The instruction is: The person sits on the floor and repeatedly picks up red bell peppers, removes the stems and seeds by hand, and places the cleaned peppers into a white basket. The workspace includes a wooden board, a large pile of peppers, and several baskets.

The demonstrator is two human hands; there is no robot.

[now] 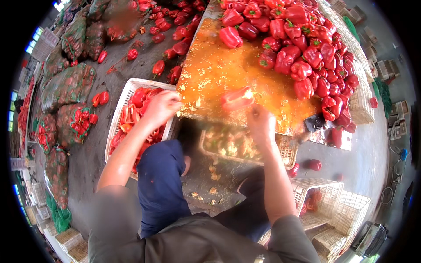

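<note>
A red bell pepper (236,99) lies on or just above the wet, seed-strewn tabletop (207,65), blurred and with a pale, bright end. My right hand (261,123) is curled at the table's near edge, just below that pepper; whether its fingers hold anything is hidden. Bent fingers show on my left hand (164,104), over the rim of a white plastic crate (130,86) beside the table's left corner. Inside this crate are opened red pepper pieces (128,115). I cannot see whether the left fingers pinch something small.
Whole red peppers (296,49) are heaped on the table's far right. A dark blade (314,123) with a handle rests at the near right edge. Below stands a crate (286,149) of pepper cores (233,143). Full mesh sacks (69,85) line the left floor; empty crates (348,210) stand right.
</note>
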